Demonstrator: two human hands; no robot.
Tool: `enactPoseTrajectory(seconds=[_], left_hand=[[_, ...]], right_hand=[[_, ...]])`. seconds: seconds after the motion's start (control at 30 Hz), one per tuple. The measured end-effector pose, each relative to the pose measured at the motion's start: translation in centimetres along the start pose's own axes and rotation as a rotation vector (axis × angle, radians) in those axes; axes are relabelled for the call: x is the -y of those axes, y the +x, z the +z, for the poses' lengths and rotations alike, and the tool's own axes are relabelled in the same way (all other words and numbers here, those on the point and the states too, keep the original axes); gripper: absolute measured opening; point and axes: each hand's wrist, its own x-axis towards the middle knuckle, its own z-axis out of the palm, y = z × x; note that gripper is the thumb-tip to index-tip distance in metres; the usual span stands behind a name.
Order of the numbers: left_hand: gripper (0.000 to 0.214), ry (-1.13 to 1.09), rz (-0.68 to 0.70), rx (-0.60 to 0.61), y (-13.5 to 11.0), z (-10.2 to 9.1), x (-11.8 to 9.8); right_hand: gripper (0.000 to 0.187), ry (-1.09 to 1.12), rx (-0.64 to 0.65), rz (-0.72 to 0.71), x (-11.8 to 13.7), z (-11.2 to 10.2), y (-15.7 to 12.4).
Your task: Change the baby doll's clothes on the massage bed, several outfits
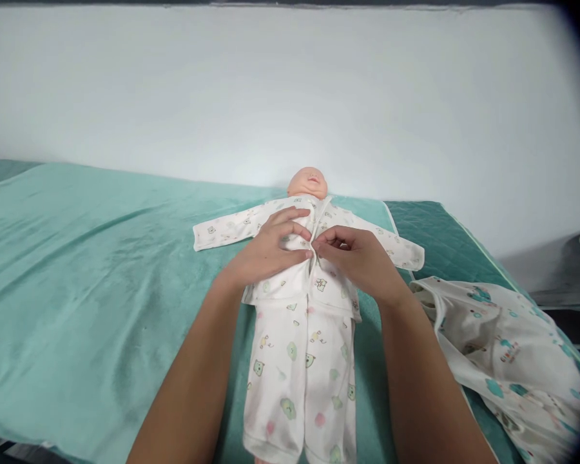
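Two surfaces filled most of the view: a white wall [270,84] at the far side, a teal blanket [101,290] spread left and centre, rumpled at left. Crumpled printed garment [512,348] at right, close by the right forearm; a wide elbow swing might have dragged it.

Baby doll [308,182] lay centre, face up, head far, legs near. White trousers [299,374] below; white jacket [290,283] above, sleeves stretched left and right, its hem over the trousers' top.

Left hand [278,245] lay flat-ish across the jacket front, thumb and forefinger parted at the opening. Right hand [355,254] narrow, fingertips pinched at the jacket's front edge. Any fastener was hidden by the fingers; could not tell.

Risks, by judgement: soft edges could slip from so small a pinch; a mismatched pairing of the edges would leave the front skewed; a hard tug could shift the doll, since the blanket underneath looked loose.
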Motion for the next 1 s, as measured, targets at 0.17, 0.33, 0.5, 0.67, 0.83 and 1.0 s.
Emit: enactPoseTrajectory(seconds=[0.17, 0.33, 0.5, 0.67, 0.83, 1.0], left_hand=[[0.012, 0.098, 0.025, -0.025, 0.1, 0.3, -0.2], [0.013, 0.076, 0.047, -0.031, 0.2, 0.3, -0.4], [0.010, -0.268, 0.023, -0.177, 0.1, -0.1, 0.2], [0.016, -0.543, -0.220, -0.733, 0.5, -1.1, 2.4], [0.031, -0.144, -0.456, -0.661, 1.4, -0.5, 3.5], [0.016, 0.047, -0.446, -0.736, 1.1, -1.7, 4.7]], right_hand=[[0.024, 0.038, 0.073, -0.001, -0.2, -0.3, -0.1], [0.019, 0.102, 0.071, -0.020, -0.6, -0.2, 0.0], [0.015, 0.360, -0.209, -0.030, -1.6, -0.4, 0.5], [0.025, 0.463, -0.599, 0.066, -4.4, -1.4, 1.5], [0.040, 0.025, -0.486, 0.128, -5.1, -0.2, 2.3], [0.025, -0.089, -0.574, 0.147, -5.8, -1.1, 2.2]])
